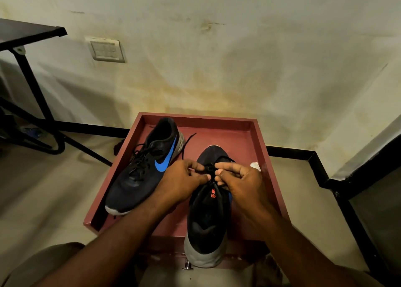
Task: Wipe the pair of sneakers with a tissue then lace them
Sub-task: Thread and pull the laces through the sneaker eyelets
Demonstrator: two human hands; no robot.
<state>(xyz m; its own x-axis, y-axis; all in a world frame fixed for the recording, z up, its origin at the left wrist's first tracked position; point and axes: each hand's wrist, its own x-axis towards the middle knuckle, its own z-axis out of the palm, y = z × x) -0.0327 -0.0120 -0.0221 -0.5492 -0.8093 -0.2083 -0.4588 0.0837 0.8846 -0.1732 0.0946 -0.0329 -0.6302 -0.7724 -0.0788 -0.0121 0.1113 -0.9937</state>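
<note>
Two dark sneakers lie in a reddish tray (247, 125). The left sneaker (138, 176) has a blue swoosh, lies on its side and has its black laces threaded. The right sneaker (208, 219) stands with its heel toward me and its toe pointing away. My left hand (184, 178) and my right hand (238, 178) meet over its eyelets, and each pinches the black lace (209, 169) between fingers and thumb. A loose lace end (186, 144) trails toward the left sneaker. A crumpled white tissue (255, 166) lies in the tray just beyond my right hand.
The tray sits on a low surface against a stained wall (217, 69). A black-framed table (28, 69) stands at the left, and a black step edge (314, 163) runs along the floor at the right. A switch plate (107, 50) is on the wall.
</note>
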